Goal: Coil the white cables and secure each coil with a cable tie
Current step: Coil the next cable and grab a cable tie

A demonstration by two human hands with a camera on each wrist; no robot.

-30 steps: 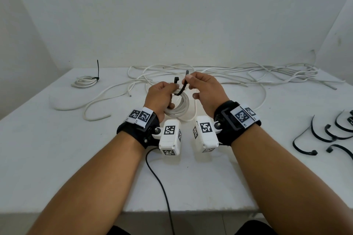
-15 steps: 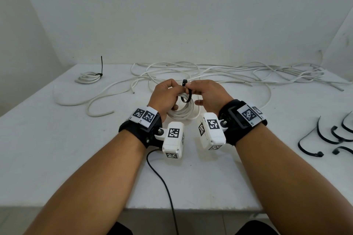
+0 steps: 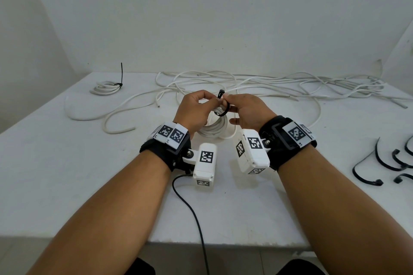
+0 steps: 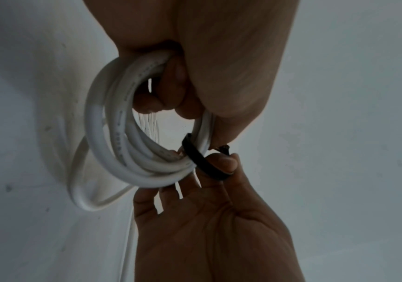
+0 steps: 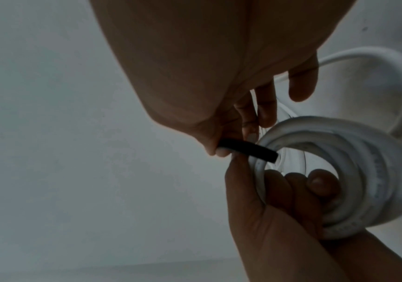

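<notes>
A white cable coil stands upright between my hands over the table's middle. My left hand grips its top, fingers curled through the ring. A black cable tie loops round the coil's strands. Its head sticks up between my thumbs. My right hand pinches the tie's strap next to the coil, with its other fingers spread loosely. Whether the strap's tip is through the head is hidden by my fingers.
A tied coil lies at the back left, its tie tail pointing up. Loose white cables sprawl across the back of the table. Several spare black ties lie at the right. A black wire trails off the front edge.
The tie's two ends, apart a second ago, have come together into a small loop round the coil. Both hands have closed in on each other.
</notes>
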